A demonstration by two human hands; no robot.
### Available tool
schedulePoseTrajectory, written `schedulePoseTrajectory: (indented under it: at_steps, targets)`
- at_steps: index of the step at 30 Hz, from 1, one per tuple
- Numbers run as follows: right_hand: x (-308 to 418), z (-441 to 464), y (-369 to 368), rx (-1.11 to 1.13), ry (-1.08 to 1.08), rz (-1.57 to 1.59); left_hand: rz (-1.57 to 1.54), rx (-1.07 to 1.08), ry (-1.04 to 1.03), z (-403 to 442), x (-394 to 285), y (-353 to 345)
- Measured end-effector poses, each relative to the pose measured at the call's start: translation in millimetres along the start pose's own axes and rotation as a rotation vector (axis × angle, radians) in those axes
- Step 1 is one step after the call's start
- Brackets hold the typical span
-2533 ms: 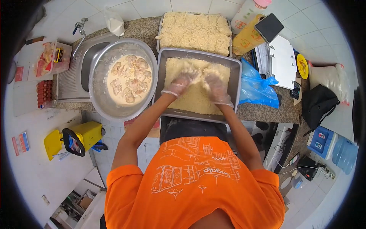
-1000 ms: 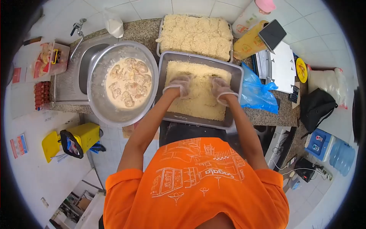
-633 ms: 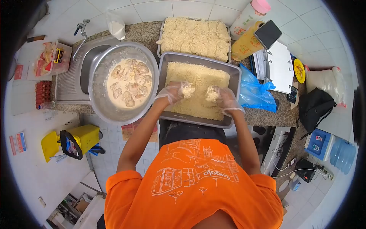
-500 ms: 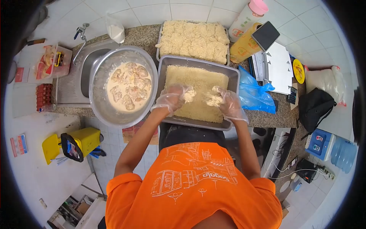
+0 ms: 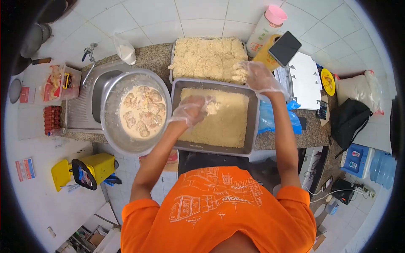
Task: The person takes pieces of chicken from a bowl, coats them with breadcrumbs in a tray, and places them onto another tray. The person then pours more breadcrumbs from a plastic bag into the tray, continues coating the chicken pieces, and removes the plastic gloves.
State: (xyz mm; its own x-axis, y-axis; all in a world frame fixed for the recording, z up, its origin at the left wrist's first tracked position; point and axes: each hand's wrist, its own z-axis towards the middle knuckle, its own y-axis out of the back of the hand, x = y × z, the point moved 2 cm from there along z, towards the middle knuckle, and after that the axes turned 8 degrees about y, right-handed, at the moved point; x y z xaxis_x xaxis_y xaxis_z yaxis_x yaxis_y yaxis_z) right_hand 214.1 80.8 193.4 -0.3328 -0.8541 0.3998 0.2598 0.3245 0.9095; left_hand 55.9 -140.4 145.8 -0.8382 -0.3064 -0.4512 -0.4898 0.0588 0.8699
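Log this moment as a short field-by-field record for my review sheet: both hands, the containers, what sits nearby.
Left hand: clear glove, gripping a crumb-coated piece above the gray tub
Right hand: clear glove, holding another coated piece at the right end of the back tray; contact with the tray's contents unclear
Gray tub: layer of crumbs
Back tray: many coated pieces
Metal bowl: uncoated pieces of meat in pale batter
Left of bowl: sink
Right of tub: blue bag

Crumbed piece point(image 5: 239, 73) in right hand point(image 5: 262, 77)
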Motion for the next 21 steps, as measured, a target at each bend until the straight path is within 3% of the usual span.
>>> schedulePoseTrajectory:
  at_steps: [1,3,4,6,7,8,9,10,12,13,15,18,19,21]
  targets:
    - [-17,12,-15,0.054,0.002,-0.011,-0.081,-0.147,-0.107,-5,8,-7]
    - [-34,51,-28,0.278,0.002,-0.047,-0.096,-0.163,-0.113,-10,23,-24]
    - [-35,74,-31,0.269,0.009,-0.046,-0.125,-0.172,-0.116,-12,25,-25]
    - [-41,110,-47,0.762,-0.082,-0.084,-0.142,-0.11,-0.053,-13,29,-25]
    - [-63,121,-72,0.763,-0.075,-0.084,-0.174,-0.038,0.013,-16,29,-27]
    - [-96,128,-111,0.621,0.024,-0.05,-0.175,-0.043,0.02,-20,28,-27]
    - [-96,132,-118,0.48,0.122,-0.011,-0.2,-0.038,0.068,-26,28,-27]
    - [-102,136,-122,0.478,0.129,-0.009,-0.221,-0.037,0.112,-28,30,-23]
    - [-107,128,-122,0.384,-0.11,0.044,-0.25,-0.018,0.151,-36,31,-17]
    - [-98,120,-117,0.386,-0.106,0.043,-0.278,-0.003,0.178,-37,31,-15]
    - [-81,108,-100,0.04,-0.007,-0.045,-0.237,-0.007,0.159,-34,42,-31]
    - [-128,101,-201,0.1,-0.108,-0.093,-0.223,0.083,0.197,-28,42,-41]
    - [-81,98,-146,0.26,-0.208,-0.091,-0.239,0.158,0.251,-24,42,-42]
    - [-30,87,-79,0.327,-0.288,0.046,-0.194,0.228,0.264,-18,39,-44]
